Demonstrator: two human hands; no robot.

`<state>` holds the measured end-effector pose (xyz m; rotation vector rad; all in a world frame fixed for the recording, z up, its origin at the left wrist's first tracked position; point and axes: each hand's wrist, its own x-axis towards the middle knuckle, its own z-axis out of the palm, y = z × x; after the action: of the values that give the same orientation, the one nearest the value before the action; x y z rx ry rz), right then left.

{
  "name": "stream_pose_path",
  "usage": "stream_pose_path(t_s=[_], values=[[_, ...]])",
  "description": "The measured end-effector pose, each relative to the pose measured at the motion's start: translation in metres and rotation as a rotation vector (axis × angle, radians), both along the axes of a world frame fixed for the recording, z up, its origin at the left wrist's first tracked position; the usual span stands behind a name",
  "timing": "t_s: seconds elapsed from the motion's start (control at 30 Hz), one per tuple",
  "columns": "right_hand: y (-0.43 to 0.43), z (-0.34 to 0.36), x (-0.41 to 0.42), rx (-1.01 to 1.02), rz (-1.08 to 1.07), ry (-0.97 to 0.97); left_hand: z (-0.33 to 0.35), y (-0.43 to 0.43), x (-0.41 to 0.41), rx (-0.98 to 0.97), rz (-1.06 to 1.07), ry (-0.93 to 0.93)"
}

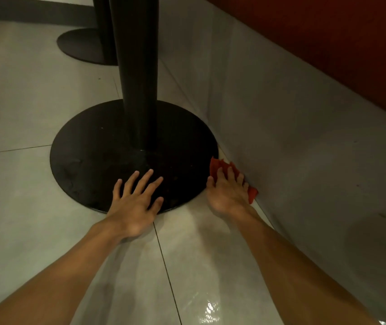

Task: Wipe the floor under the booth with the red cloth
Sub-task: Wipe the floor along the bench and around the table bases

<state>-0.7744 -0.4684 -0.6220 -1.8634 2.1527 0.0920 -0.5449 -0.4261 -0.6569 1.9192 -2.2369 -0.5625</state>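
My right hand (228,194) presses the red cloth (217,166) flat onto the tiled floor (199,242), in the narrow gap between the round black table base (88,160) and the grey booth base wall (292,137). Only the cloth's far edge and a corner by the wall show; my hand hides the remainder. My left hand (135,202) lies flat with fingers spread, its fingers on the near edge of the black base and its heel on the floor.
A black table column (138,73) rises from the base. A second black base and column (81,45) stand farther back. The red booth seat (328,43) overhangs the grey wall at upper right. A wet sheen (207,308) lies on the near tile.
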Motion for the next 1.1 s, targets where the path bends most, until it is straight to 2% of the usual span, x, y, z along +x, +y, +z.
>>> stream_pose_path(t_s=[0.13,0.23,0.37,0.57,0.73,0.83,0.93,1.1], values=[[0.02,-0.012,-0.015,-0.077,0.121,0.022,0.001,0.0,-0.001,0.005,0.003,-0.003],[0.038,-0.015,-0.021,-0.079,0.171,-0.036,0.003,0.001,-0.001,0.005,0.003,-0.006],[0.048,-0.007,-0.022,-0.009,0.147,-0.08,0.003,0.001,-0.001,-0.001,0.003,-0.012],[0.007,-0.002,-0.017,0.074,0.053,-0.125,0.002,0.0,-0.001,-0.01,-0.003,-0.018],[0.026,-0.005,-0.009,0.033,0.09,-0.107,-0.001,0.0,-0.001,-0.016,-0.009,-0.027],[0.063,-0.004,0.001,-0.003,0.162,-0.141,-0.001,0.0,-0.002,-0.015,0.001,-0.037],[0.102,-0.004,0.012,-0.052,0.334,-0.158,0.0,0.001,-0.003,-0.018,0.006,-0.032],[0.102,-0.009,-0.009,-0.068,0.491,-0.196,0.0,0.001,-0.002,-0.004,-0.002,-0.024]])
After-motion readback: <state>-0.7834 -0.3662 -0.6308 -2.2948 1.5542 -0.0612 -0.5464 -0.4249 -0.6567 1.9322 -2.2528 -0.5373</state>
